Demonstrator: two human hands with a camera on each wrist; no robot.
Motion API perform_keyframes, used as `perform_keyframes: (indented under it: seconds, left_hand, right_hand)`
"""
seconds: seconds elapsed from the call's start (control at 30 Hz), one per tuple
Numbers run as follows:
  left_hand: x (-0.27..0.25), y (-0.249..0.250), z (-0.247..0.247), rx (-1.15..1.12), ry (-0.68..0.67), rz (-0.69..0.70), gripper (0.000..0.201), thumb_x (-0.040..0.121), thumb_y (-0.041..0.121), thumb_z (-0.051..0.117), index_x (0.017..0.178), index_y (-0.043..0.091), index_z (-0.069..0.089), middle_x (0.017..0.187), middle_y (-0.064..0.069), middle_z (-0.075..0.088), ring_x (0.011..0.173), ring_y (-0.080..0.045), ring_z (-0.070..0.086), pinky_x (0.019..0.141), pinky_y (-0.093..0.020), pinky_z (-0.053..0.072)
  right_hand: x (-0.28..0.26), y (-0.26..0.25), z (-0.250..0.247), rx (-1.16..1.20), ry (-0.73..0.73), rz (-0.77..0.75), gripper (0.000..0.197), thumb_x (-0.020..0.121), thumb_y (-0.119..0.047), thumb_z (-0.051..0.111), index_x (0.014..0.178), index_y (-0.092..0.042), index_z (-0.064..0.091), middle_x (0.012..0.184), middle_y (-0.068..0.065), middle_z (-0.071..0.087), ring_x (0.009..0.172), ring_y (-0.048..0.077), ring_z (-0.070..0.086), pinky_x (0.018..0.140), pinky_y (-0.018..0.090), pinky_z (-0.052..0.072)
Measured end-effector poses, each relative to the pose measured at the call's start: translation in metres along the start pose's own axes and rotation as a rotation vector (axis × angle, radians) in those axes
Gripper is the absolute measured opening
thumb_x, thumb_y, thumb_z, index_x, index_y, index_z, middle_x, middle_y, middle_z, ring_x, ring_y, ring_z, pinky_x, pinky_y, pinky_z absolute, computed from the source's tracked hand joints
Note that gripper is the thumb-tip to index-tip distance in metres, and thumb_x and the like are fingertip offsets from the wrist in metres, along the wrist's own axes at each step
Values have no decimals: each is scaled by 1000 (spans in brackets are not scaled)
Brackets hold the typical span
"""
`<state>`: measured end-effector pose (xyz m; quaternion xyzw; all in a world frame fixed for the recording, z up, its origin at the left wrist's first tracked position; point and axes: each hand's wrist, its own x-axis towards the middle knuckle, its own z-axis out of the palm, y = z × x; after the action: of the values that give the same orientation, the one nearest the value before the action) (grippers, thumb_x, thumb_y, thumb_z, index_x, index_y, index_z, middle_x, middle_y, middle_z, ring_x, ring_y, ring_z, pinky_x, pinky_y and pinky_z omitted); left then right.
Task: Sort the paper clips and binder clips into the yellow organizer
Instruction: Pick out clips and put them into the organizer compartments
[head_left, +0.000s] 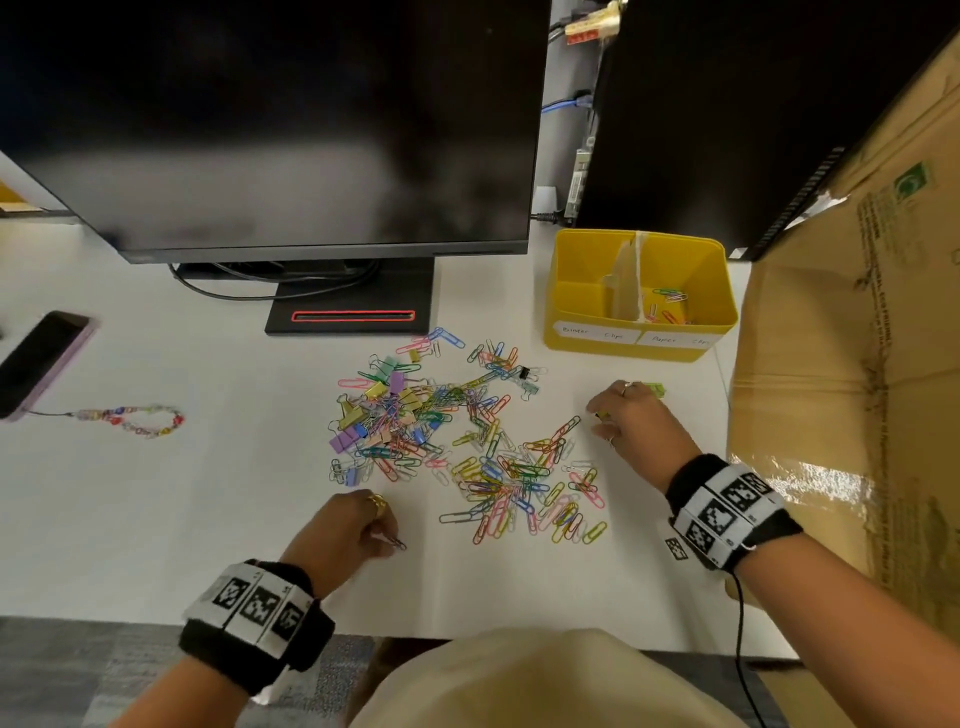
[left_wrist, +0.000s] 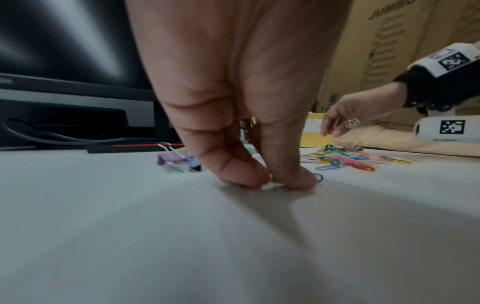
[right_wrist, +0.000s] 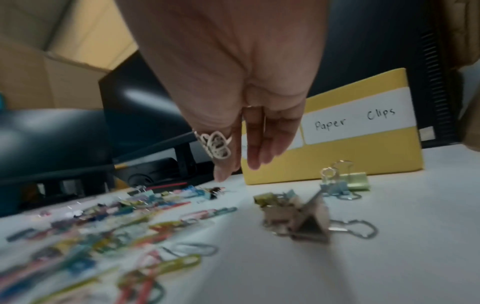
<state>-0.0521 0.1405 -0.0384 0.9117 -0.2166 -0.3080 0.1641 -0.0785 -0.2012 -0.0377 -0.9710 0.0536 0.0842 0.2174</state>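
Note:
A pile of coloured paper clips and binder clips (head_left: 457, 431) is spread over the middle of the white desk. My left hand (head_left: 387, 538) is at the pile's near edge; its thumb and a finger pinch a small paper clip (left_wrist: 275, 186) against the desk. To the right of the pile, my right hand (right_wrist: 241, 166) hangs with straight fingers and holds nothing. It hovers over a few binder clips: a silver one (right_wrist: 309, 224), a blue one (right_wrist: 333, 188) and a green one (right_wrist: 355, 181). The yellow organizer (head_left: 641, 343) stands behind them. Its right compartment, labelled Paper Clips, holds some paper clips (head_left: 670, 304).
A monitor (head_left: 270, 130) on its stand (head_left: 353, 306) fills the back of the desk. A phone (head_left: 39, 358) with a bead strap (head_left: 135, 418) lies at far left. A large cardboard box (head_left: 852, 364) walls the right side. The desk's front edge (head_left: 363, 631) is near my wrists.

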Motion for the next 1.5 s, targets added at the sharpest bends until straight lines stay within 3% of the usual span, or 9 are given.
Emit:
perform_keyframes:
  seconds: [0.17,0.3,0.43,0.53,0.63,0.9,1.17,1.33,1.5]
  left_hand:
    - [17,27,13,-47,38,-16,12,85,9,60,81,19,63,84,2,55,84,-16,57,80,-19,46]
    - [37,52,14,-52,38,43,13,85,0,54,88,4,66,83,0,53,89,-20,59,85,-28,50]
    - [54,76,5,-15,59,113,10,83,10,65,93,10,63,91,0,48,96,-21,55,80,-21,42]
    - [64,89,0,49,57,165,59,71,37,76,122,20,51,126,-3,44,120,-22,42,97,-35,46]
    - [67,102,8,307,-21,180,95,58,55,77,137,22,35,140,-4,29,128,-26,30,99,-44,46]
    - [83,111,17,270,33,123,37,87,20,61,122,7,53,127,-13,42,114,-29,47,96,-39,47]
    - [98,114,0,89,36,92,20,90,4,53,106,2,64,110,-15,66,102,-25,63,89,-26,47]
    - [100,137,-39,-81,64,149,18,87,3,57,102,-2,66,104,-13,68,97,-24,64,85,-21,50]
    - [130,201,-88,-319,135,246,18,82,2,60,68,13,62,80,-4,63,66,-10,54,60,-9,43]
  right_hand:
    - [-42,-5,15,105,-321,3,39,69,-20,78,103,-11,60,101,5,53,96,22,52,72,18,38]
    - [-50,-16,38,118,-318,-22,36,65,-16,80,91,-10,56,90,0,40,83,17,42,62,12,32]
    - [-35,-27,36,111,-192,17,36,69,-5,74,99,-7,55,100,5,45,96,22,48,80,34,49]
    - [-24,-30,30,20,-195,-30,79,67,-15,78,134,-17,36,142,8,33,130,25,31,102,37,40]
    - [-20,-31,29,-124,-321,-82,91,70,-18,77,142,-23,23,154,7,18,140,28,17,113,40,27]
    - [-32,-26,31,-138,-210,-69,26,87,2,46,111,-7,49,117,13,48,104,27,43,74,31,32]
    - [-33,-12,18,130,-129,47,30,78,14,42,100,-1,56,94,14,59,92,29,55,71,31,39]
    - [-27,3,-25,471,63,129,14,87,-2,56,84,-15,59,79,4,59,73,16,53,64,11,38]
    - [14,28,-94,611,411,173,35,86,-5,59,67,-32,49,63,6,55,64,25,53,67,40,47]
